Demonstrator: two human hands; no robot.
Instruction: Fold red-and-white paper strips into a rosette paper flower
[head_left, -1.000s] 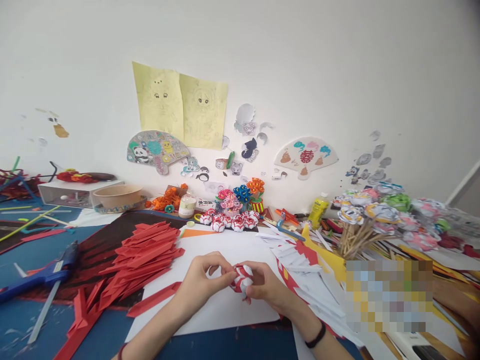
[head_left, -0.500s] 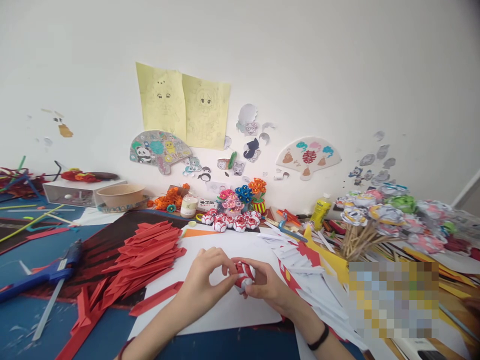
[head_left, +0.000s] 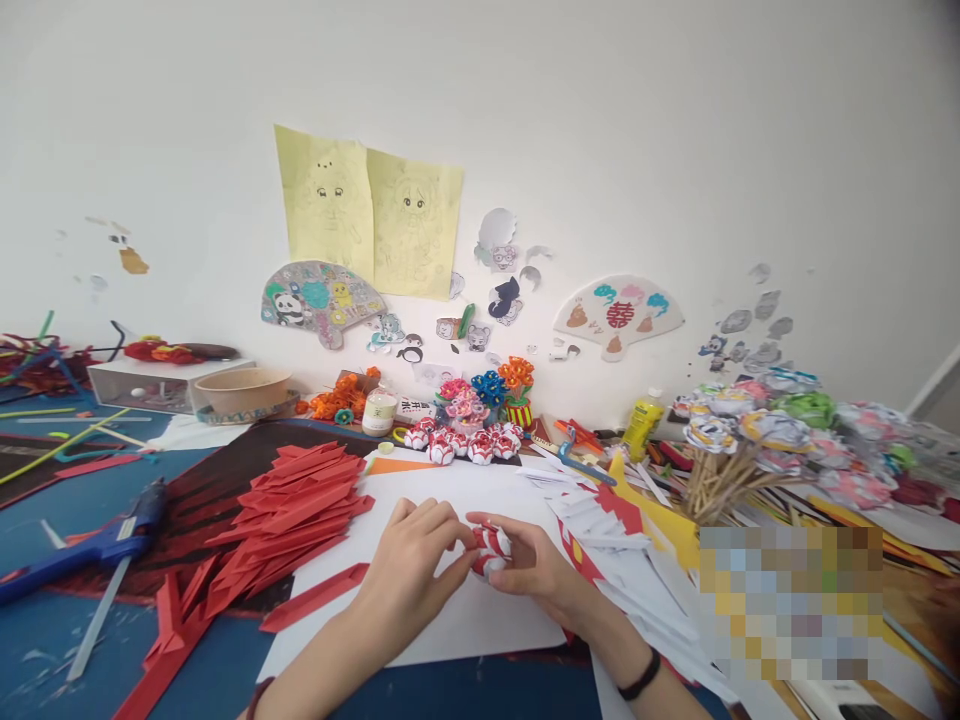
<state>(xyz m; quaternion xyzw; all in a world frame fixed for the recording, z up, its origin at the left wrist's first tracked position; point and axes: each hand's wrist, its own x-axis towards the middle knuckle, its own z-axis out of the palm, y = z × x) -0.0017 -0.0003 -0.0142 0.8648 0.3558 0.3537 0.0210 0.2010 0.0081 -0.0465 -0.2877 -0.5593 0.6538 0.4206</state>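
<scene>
The left hand [head_left: 412,560] is closing in over the red-and-white paper ball [head_left: 491,548], its fingers now covering more of the ball's left side than a second ago, so that less of the ball is showing. The right hand [head_left: 536,568] is turning slightly, its fingers curling over the ball from the right. Both hands are sitting a little lower against the white sheet [head_left: 450,625], and the view is drifting slightly to the left
</scene>
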